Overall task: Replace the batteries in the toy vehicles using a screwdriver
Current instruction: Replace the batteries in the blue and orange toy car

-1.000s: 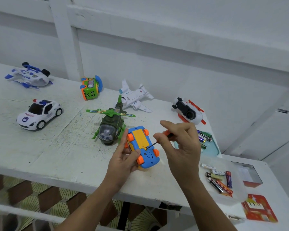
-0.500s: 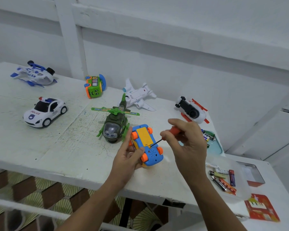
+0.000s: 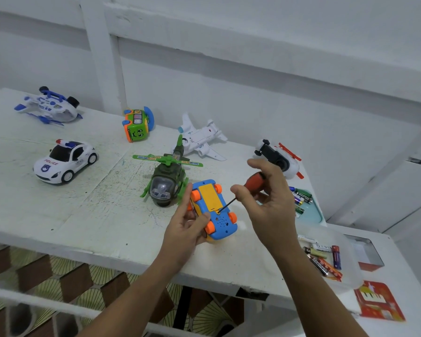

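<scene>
The white-painted counter [image 3: 58, 215] is scuffed and speckled across its middle. At its far left lies a blue-and-white toy helicopter [image 3: 50, 107], belly up; nearer the front stands a white police car [image 3: 65, 161] on its wheels. A green-and-orange toy bus [image 3: 137, 124] is tipped over near the wall, and right of it a white toy airplane [image 3: 199, 139] lies underside up. A green toy helicopter [image 3: 167, 183] stands in the middle, just beside a blue toy car [image 3: 220, 222] turned wheels up near the front edge. Further right a white-and-red toy [image 3: 281, 161] lies with its black underside up, and a teal tray [image 3: 314, 216] of loose batteries [image 3: 301, 197] sits at the right end
</scene>
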Tool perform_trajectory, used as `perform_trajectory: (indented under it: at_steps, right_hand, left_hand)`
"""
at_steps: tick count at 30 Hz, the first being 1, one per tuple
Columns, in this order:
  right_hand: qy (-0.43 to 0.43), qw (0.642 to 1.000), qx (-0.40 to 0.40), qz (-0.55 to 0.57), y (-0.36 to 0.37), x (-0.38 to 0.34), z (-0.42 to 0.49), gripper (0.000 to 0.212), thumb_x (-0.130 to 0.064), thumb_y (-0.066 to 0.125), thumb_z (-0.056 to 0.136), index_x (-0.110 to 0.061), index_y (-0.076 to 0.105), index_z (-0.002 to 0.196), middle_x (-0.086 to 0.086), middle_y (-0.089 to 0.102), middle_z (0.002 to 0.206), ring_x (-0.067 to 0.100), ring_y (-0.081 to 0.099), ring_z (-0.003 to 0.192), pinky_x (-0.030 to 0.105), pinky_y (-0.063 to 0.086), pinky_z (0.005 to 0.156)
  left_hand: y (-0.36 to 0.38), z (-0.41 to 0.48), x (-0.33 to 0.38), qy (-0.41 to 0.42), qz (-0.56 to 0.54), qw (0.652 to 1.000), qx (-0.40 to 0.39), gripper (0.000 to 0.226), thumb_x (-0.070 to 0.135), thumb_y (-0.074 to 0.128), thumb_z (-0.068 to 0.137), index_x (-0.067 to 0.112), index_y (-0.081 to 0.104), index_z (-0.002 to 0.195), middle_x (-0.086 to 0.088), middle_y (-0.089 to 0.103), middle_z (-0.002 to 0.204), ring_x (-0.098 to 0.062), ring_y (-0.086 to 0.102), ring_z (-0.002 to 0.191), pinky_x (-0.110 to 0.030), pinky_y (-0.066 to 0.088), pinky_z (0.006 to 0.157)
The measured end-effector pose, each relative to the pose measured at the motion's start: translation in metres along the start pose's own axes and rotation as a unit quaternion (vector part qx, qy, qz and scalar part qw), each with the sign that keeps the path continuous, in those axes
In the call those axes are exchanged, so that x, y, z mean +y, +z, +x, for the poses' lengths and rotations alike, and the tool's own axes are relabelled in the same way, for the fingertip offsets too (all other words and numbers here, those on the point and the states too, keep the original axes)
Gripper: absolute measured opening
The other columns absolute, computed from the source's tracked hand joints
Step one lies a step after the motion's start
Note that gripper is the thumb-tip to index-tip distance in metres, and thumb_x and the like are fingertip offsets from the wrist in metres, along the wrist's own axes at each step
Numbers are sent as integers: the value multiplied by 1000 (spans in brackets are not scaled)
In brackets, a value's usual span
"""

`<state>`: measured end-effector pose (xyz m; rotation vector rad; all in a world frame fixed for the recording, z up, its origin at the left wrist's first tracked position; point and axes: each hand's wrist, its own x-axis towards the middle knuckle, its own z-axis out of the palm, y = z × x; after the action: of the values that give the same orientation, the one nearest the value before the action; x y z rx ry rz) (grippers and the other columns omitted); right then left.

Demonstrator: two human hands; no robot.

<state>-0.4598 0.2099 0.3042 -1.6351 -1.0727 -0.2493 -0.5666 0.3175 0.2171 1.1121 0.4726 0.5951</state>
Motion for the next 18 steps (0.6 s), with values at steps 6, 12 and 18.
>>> perform_trajectory:
  at_steps: [6,12,18]
  right_hand:
    - [84,993,-49,63,-1,3,0,64,-7,67,86,-49,45,128,-29,49,95,15,62,89,32,60,68]
    - [237,957,-1,167,-4,10,17,80,11,61,85,-41,30,136,2,60,98,23,67,72,32,60,64]
    - [370,924,-45,86,-4,42,42,63,10,64,84,-24,37,130,16,62,92,25,66,70,35,59,61]
  left_hand:
    - [0,0,0,1,-8,1000,0,68,1,55,95,51,38,137,5,71,114,-17,71,102,-35,60,69]
    - [-3,0,-1,3,-3,1000,-5,67,5,54,97,57,36,135,3,66,123,-22,69,107,-42,60,75]
    - [-6,-1,-2,10,12,1000,-1,66,5,51,98,63,37,127,7,66,119,-16,69,107,-38,60,73]
